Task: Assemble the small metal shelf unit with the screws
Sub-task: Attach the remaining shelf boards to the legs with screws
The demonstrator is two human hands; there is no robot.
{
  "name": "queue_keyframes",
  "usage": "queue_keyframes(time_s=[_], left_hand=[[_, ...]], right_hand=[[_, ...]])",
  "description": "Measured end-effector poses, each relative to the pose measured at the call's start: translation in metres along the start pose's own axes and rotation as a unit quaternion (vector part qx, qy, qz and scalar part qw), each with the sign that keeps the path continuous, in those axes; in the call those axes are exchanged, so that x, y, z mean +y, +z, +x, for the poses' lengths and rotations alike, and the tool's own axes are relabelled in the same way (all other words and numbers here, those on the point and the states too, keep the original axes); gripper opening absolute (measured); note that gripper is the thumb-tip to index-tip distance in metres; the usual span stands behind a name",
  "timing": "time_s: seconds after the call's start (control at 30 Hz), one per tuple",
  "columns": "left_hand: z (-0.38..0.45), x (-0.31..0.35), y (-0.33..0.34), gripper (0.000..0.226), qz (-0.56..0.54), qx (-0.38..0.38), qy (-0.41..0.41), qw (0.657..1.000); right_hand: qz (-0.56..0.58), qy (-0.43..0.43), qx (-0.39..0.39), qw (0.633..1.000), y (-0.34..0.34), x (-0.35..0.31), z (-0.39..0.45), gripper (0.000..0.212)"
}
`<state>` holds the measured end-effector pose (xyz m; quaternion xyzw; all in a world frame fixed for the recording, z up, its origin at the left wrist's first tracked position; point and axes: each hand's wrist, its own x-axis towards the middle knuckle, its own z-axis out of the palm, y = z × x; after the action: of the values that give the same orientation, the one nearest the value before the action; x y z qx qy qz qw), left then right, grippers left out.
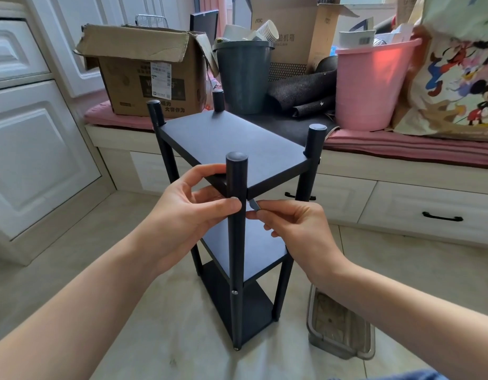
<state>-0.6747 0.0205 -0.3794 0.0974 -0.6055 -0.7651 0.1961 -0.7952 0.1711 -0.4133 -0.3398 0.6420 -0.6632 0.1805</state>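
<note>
A small black shelf unit (231,144) with three boards and four round posts stands upright on the tiled floor. My left hand (190,212) grips the near front post (236,237) just under the top board, thumb and fingers curled round it. My right hand (295,226) pinches a small silver metal tool (254,204), its tip against the post's right side at the top board's corner. A silver screw head (234,292) shows lower on the same post at the middle board.
A clear plastic tray (338,325) lies on the floor right of the shelf. Behind it runs a bench with a pink cushion (401,149), carrying a cardboard box (149,69), a grey bin (244,75) and a pink bucket (371,86). White cabinets (31,133) stand left.
</note>
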Motion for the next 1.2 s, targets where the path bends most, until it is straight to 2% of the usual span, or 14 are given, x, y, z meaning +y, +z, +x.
queue_keyframes(time_s=[0.13, 0.27, 0.47, 0.67, 0.9, 1.03, 1.2], left_hand=[[0.0, 0.0, 0.0, 0.053, -0.003, 0.001, 0.002, 1.0], [0.001, 0.001, 0.001, 0.065, 0.033, 0.011, 0.005, 0.999], [0.001, 0.001, 0.0, 0.06, 0.066, 0.014, 0.01, 0.998], [0.001, -0.001, 0.0, 0.055, 0.085, 0.019, 0.02, 0.996], [-0.004, -0.004, 0.003, 0.055, 0.108, 0.034, 0.048, 0.992], [-0.004, -0.004, 0.003, 0.055, 0.108, 0.042, 0.058, 0.992], [-0.002, 0.0, 0.004, 0.049, 0.094, 0.058, 0.078, 0.991]], right_hand=[[-0.004, -0.023, -0.005, 1.0, 0.005, -0.002, 0.0, 0.024], [-0.001, -0.01, -0.005, 1.0, 0.011, -0.001, 0.003, 0.029], [-0.001, 0.026, -0.008, 1.0, 0.02, 0.004, 0.012, 0.031], [-0.022, 0.025, -0.012, 0.999, 0.024, 0.006, 0.015, 0.036], [-0.003, 0.005, -0.037, 0.999, 0.014, 0.005, 0.01, 0.029], [-0.043, 0.013, -0.013, 0.999, 0.003, 0.006, 0.011, 0.017], [-0.058, -0.04, 0.013, 0.997, -0.006, 0.001, 0.011, 0.012]])
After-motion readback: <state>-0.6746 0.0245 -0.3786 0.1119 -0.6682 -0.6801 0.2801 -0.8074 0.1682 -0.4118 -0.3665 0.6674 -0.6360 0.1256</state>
